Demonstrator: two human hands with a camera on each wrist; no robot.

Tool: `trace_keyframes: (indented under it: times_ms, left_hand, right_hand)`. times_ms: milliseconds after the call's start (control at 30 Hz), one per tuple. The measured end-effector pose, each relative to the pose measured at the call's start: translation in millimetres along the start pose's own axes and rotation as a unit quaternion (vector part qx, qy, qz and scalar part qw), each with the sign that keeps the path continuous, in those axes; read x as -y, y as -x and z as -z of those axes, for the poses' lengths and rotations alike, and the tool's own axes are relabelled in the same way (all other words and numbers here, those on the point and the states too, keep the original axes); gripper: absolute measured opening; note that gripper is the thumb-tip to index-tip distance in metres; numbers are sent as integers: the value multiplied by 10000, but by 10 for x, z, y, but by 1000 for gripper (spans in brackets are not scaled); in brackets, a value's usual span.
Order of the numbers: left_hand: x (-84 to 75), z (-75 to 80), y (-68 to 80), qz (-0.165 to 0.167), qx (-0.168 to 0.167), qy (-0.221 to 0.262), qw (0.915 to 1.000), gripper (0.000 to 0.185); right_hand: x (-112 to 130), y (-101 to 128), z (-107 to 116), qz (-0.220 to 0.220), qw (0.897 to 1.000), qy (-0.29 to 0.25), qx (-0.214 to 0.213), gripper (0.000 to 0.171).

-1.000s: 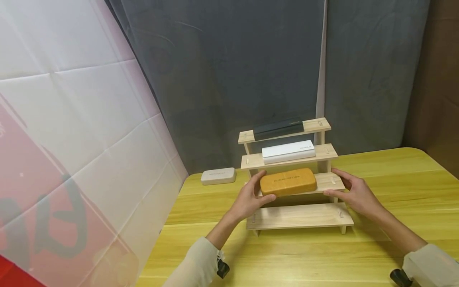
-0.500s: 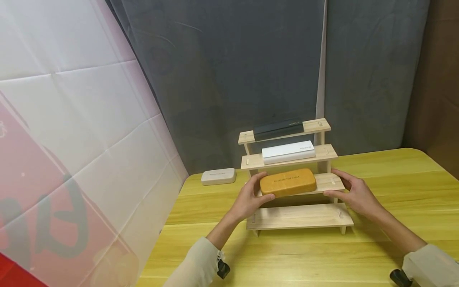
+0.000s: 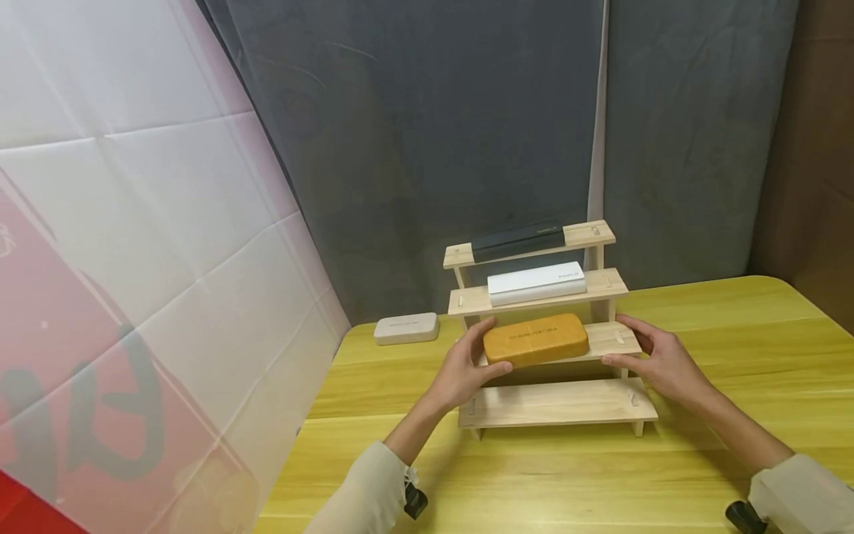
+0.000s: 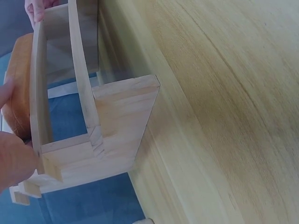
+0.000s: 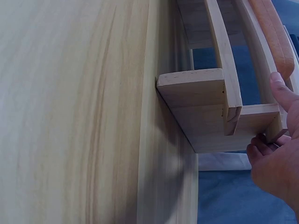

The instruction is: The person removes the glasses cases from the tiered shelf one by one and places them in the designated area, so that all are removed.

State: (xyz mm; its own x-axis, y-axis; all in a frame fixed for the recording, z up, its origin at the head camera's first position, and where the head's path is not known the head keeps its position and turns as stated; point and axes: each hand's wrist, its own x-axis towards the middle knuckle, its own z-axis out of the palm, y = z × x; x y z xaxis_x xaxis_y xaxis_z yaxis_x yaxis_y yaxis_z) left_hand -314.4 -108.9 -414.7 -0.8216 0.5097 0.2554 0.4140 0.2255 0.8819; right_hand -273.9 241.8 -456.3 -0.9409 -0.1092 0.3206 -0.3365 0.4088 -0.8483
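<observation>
The left hand (image 3: 467,367) held the left end of the orange case (image 3: 536,338), its grip curled round it with thumb at the front edge and fingers behind. That case lay on the third step of the wooden stepped rack (image 3: 557,404), second from the bottom. The right hand (image 3: 660,360) gripped the right end of the same step, thumb in front and fingers over the board's end, clear of the case. Above, a white box (image 3: 537,282) sat on the next step and a black box (image 3: 518,239) on the top one. The rack stood on the yellow counter (image 3: 734,334), with a grey case (image 3: 405,327) lying near its back left corner, well apart from the rack.
</observation>
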Motion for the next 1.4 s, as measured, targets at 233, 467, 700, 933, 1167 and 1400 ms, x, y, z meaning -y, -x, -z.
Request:
trace_keyframes:
  times_ms: [233,467,700,933,1167,1400]
  left_hand:
    - [6,-11,-3,5,-44,175,9998,80]
    - [-5,-23,5,-37,-46,31,10000,78]
    - [17,-27,-8,-54,-27,165,9998,76]
    - [32,1,-13,-118,16,180,9998,76]
    - [17,24,19,-131,13,222,9997,75]
    - [24,24,34,-112,-72,54,9999,72]
  right_hand:
    - [3,-6,1,24,10000,-64,13,89]
    - [-8,-2,-2,57,10000,-33,-24,87]
    - [-4,6,7,5,10000,71,-16,88]
    - [-8,-3,7,-1,9999,161,-28,88]
    - [-10,-5,-9,-90,9998,194,14,89]
    - [0,1,-14,-147,9996,220,15,89]
